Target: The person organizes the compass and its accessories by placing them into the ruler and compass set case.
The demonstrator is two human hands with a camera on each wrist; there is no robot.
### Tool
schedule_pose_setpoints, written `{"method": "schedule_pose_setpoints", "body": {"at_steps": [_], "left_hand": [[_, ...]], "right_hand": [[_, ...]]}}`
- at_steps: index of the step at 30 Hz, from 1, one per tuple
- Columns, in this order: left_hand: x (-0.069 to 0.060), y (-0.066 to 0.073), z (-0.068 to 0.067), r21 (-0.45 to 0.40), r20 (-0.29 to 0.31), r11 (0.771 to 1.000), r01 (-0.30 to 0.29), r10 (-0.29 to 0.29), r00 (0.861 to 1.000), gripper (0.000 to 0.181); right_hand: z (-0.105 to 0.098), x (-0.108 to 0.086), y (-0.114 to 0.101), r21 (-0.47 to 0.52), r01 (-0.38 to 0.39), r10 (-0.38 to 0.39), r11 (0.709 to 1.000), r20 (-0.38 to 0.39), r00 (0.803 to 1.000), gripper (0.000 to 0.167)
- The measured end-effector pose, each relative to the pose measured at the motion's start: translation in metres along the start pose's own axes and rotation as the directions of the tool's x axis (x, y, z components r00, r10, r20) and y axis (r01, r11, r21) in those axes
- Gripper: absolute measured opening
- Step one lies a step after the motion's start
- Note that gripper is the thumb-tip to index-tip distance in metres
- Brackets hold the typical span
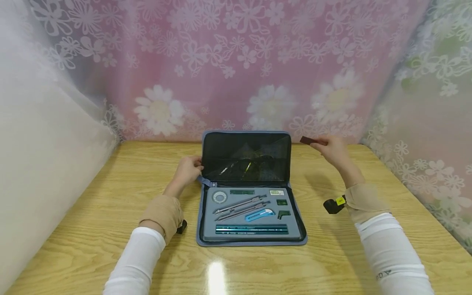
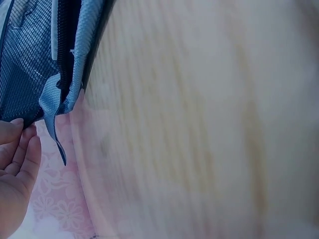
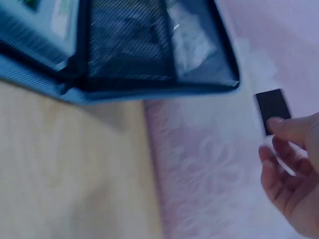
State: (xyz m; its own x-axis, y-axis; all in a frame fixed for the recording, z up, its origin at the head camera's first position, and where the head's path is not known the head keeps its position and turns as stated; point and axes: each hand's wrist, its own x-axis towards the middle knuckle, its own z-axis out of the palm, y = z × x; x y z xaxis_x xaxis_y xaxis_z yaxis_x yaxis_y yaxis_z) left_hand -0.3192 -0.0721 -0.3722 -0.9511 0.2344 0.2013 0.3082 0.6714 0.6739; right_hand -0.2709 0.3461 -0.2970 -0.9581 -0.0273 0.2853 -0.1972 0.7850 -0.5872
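A zippered drawing-set case point(image 1: 250, 243) lies unfolded on the table, its lid raised at the back with dark mesh pockets inside. At the lid's left edge my left hand point(image 1: 187, 170) pinches the rim between thumb and fingers; the left wrist view shows that hand point(image 2: 17, 172) beside a blue strap point(image 2: 51, 107). Off to the right of the lid, my right hand point(image 1: 333, 150) holds up a small dark flat rectangle point(image 3: 273, 107) between thumb and fingers. In the grey tray sit two compasses point(image 1: 239, 206), a blue cutter point(image 1: 259, 215) and green pencils point(image 1: 251, 229).
Also in the tray are a round white piece point(image 1: 219, 197), a white eraser-like block point(image 1: 276, 192) and small dark green pieces point(image 1: 282, 202). Wood-grain table point(image 1: 147, 164) surrounds the case. A pink flowered curtain point(image 1: 221, 94) hangs behind the table's back edge.
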Motion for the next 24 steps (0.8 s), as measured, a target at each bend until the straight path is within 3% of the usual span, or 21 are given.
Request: {"method": "schedule_pose_setpoints", "body": {"at_steps": [3,7,10,14,18,24], "left_hand": [[0.000,0.001,0.000,-0.008,-0.001,1.000,-0.002,0.002,1.000,0.024],[0.000,0.001,-0.001,-0.006,0.003,1.000,0.004,-0.004,1.000,0.026],[0.000,0.000,-0.001,-0.007,0.005,1.000,0.007,-0.007,1.000,0.028],[0.001,0.000,0.000,-0.011,0.000,1.000,-0.011,0.011,1.000,0.027],[0.001,0.001,0.002,-0.012,-0.008,1.000,-0.019,0.019,1.000,0.024],[-0.001,0.004,0.005,-0.007,-0.021,0.999,-0.037,0.036,0.999,0.025]], "right_hand": [[-0.006,0.004,-0.024,-0.048,0.057,-0.060,0.997,-0.055,0.997,0.036],[-0.004,0.011,-0.060,-0.081,0.086,-0.091,0.993,-0.053,0.994,0.032],[0.004,0.017,-0.083,-0.089,0.162,-0.166,0.983,-0.041,0.985,0.027],[0.019,0.027,-0.106,-0.091,0.275,-0.275,0.957,0.009,0.961,0.023],[0.035,0.036,-0.124,-0.109,0.342,-0.332,0.933,0.100,0.938,0.024],[0.060,0.046,-0.143,-0.123,0.468,-0.440,0.875,0.199,0.875,0.024]]}}
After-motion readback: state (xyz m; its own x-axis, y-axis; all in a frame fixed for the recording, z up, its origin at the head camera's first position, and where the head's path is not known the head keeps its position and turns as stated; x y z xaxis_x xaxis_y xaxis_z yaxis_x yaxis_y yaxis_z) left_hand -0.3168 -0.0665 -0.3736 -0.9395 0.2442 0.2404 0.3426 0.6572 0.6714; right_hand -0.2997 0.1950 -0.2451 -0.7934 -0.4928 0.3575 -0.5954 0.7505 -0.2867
